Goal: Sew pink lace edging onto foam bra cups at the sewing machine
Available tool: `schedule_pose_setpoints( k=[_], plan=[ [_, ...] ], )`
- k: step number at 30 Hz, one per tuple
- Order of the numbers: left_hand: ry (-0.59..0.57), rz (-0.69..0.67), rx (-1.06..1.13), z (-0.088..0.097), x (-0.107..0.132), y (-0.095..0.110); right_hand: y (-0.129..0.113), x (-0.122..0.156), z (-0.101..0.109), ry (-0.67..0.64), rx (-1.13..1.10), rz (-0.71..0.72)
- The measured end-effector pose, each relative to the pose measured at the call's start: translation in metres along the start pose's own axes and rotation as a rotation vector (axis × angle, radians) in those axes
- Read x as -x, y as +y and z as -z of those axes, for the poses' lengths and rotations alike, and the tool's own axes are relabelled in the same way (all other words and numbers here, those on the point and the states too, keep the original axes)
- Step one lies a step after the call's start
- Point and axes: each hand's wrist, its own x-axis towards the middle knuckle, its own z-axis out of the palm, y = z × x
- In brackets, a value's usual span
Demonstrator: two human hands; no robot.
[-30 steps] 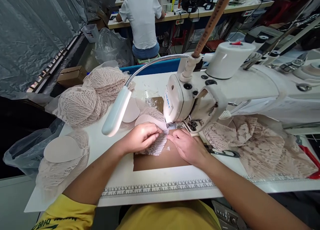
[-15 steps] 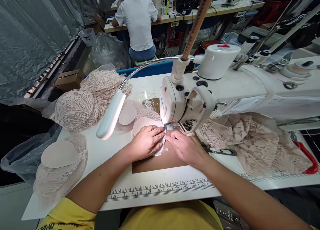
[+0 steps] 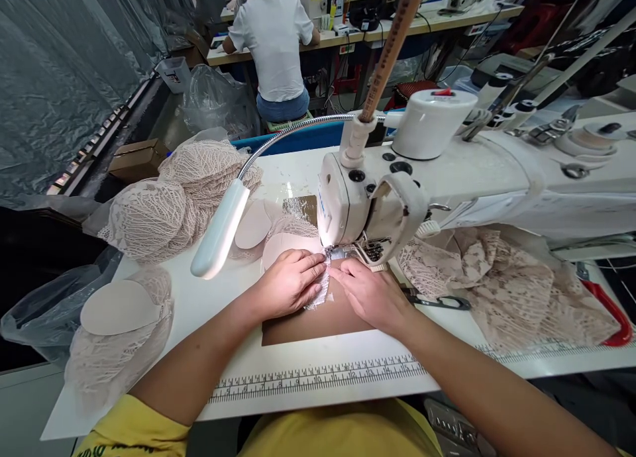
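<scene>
Under the needle area of the white sewing machine point(image 3: 342, 205) lies a pale bra cup piece point(image 3: 285, 245) with lace fabric point(image 3: 322, 290) along its edge. My left hand point(image 3: 291, 283) rests on this work with its fingers laid flat, just left of the presser foot point(image 3: 338, 252). On the other side, my right hand point(image 3: 372, 295) has its index finger stretched to the lace edge and its other fingers curled in. The fingertips appear to pinch the edge, though their undersides are hidden. Beneath both hands is a brown plate point(image 3: 303, 331).
A lamp point(image 3: 221, 228) reaches over the left side. Stacked lace cups point(image 3: 149, 218) and a single cup point(image 3: 119, 308) lie left. Right are black scissors point(image 3: 442, 302), loose lace point(image 3: 517, 285) and a red handle point(image 3: 616, 318). A ruler strip point(image 3: 318, 381) runs along the front. A person point(image 3: 275, 46) sits ahead.
The lace strip has shifted slightly, and more of its end shows below my left fingers. Both hands stay nearly in place at the presser foot.
</scene>
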Motion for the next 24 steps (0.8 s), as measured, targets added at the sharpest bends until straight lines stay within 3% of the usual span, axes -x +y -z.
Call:
schedule_pose_setpoints(
  k=[16, 24],
  plan=[
    [0.022, 0.022, -0.007, -0.0076, -0.0003, -0.0003, 0.0006, -0.0011, 0.0008, -0.024, 0.017, 0.014],
    [0.021, -0.009, 0.115, 0.0005, 0.0027, -0.0035, 0.0088, 0.0046, -0.0047, -0.071, -0.073, 0.138]
  ],
)
